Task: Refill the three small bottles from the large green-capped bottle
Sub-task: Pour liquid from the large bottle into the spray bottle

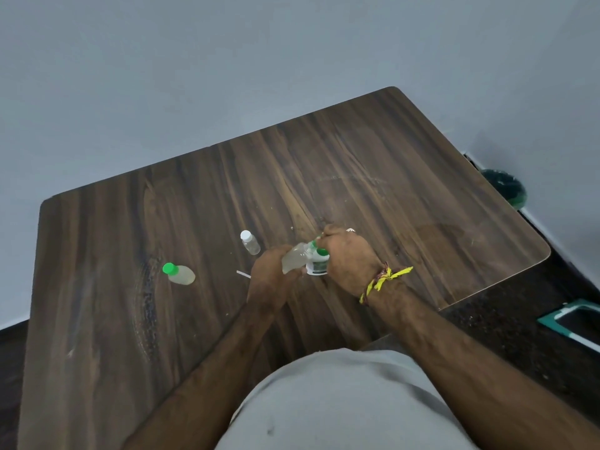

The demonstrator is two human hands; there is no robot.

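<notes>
Bottles meet above the table (422, 190): the left hand (271, 274) grips a clear bottle (293, 259), tilted, its neck pointing up and right toward a white-labelled small bottle (316, 266) held by the right hand (349, 258), fingers closed near a green cap (322, 252). Label print is too blurred to read. Two capped bottles, green-topped (180, 273) and white-topped (250, 242), stand to the left

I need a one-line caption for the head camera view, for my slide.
Both hands, left hand and right hand, work two bottles together above a wooden table; two small bottles stand aside.
</notes>
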